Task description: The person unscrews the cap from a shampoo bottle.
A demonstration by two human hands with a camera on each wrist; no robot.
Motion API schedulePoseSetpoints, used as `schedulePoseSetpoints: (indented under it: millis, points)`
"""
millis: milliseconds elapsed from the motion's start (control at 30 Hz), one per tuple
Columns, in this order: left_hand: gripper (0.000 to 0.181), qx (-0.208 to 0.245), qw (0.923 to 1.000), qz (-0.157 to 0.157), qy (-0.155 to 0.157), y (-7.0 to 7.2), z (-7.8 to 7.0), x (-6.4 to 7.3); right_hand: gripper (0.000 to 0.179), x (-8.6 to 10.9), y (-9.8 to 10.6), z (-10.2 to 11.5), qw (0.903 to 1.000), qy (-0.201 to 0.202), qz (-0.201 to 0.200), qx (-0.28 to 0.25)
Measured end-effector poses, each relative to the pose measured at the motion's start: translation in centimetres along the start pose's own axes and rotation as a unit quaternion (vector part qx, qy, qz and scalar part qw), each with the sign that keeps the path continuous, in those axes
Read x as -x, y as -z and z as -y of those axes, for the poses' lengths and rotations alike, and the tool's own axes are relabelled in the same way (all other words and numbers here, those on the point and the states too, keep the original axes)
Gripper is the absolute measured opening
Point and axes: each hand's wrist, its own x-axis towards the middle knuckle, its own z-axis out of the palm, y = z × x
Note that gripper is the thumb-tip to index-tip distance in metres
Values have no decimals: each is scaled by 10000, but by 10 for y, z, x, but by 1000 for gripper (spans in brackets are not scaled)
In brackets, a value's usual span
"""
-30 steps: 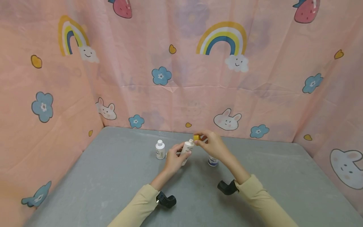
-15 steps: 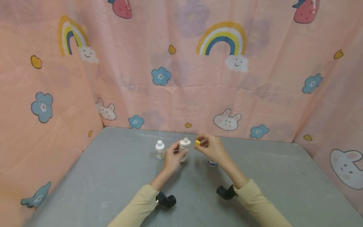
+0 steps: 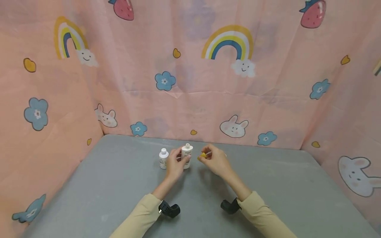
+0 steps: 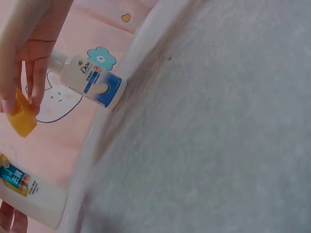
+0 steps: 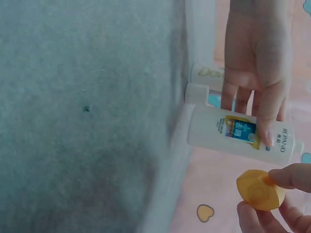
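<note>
In the head view, my left hand (image 3: 175, 165) holds a white REPAND bottle (image 3: 187, 152) nearly upright, its narrow neck uncapped. The thumb presses on the front, beside the teal label (image 5: 243, 130) seen in the right wrist view. Whether its base touches the table cannot be told. My right hand (image 3: 218, 162) pinches a yellow cap (image 3: 203, 155) between thumb and fingers, a short gap to the right of the bottle. In the right wrist view the cap (image 5: 260, 189) is apart from the bottle neck.
An uncapped white bottle (image 3: 163, 159) stands left of my left hand on the grey table (image 3: 134, 198). A blue-and-white Dove bottle (image 4: 92, 81) stands behind my right hand, hidden in the head view. A small white cylinder (image 5: 197, 94) lies near the left hand.
The yellow cap in my right hand has moved down and away from the bottle's neck. The held bottle has gone from tilted to nearly upright and shifted left. The head view has turned slightly.
</note>
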Motion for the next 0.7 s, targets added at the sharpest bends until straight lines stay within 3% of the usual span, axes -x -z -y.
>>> schedulePoseSetpoints:
  millis: [400,700]
  points:
    - [37,-301,9994,155,70,7,-3,-5,22,-1,-15,-1,10000,-84,-10,-2]
    - [38,-581,9972,455,101,13,0,-9,24,-2,-27,-5,9993,-18,150,341]
